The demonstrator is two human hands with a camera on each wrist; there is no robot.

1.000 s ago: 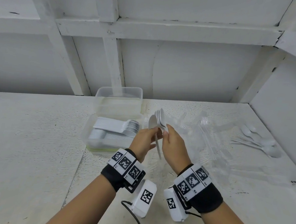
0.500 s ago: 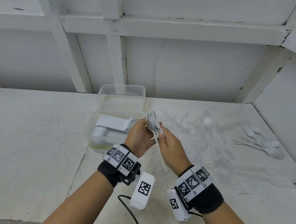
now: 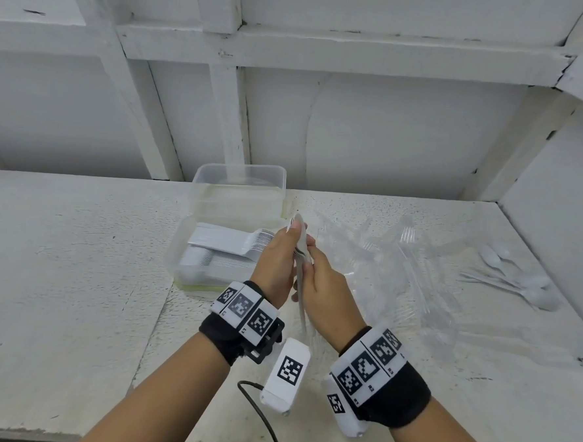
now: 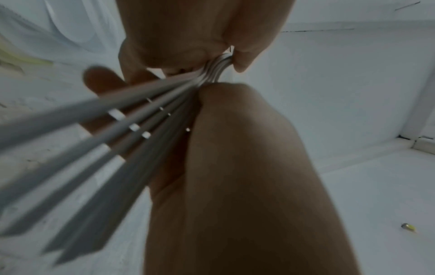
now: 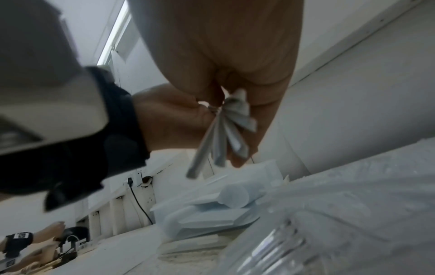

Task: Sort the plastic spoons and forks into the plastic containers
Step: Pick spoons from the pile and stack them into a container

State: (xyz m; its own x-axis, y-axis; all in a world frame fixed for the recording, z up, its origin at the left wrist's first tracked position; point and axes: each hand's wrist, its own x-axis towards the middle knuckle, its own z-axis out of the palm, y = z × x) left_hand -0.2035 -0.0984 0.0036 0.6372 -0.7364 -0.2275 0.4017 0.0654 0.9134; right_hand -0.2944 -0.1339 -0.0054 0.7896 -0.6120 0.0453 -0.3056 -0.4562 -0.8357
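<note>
Both hands meet above the table's middle and hold one stack of white plastic spoons. My left hand grips the stack at the bowls, thumb up along them. My right hand pinches the necks from the right. The handles fan out downward and show again as spoon handles in the right wrist view. A clear container to the left holds stacked white cutlery. Behind it stands a second clear container whose inside looks bare. Clear plastic forks lie scattered to the right.
Several loose white spoons lie at the far right near the side wall. A white wall with beams closes off the back. A black cable hangs at the table's front edge. In the right wrist view another person's hand works in the distance.
The spoon stack and both hands have shifted slightly left and closer together. The bowls turned edge-on, and the left thumb now lies up along them.
</note>
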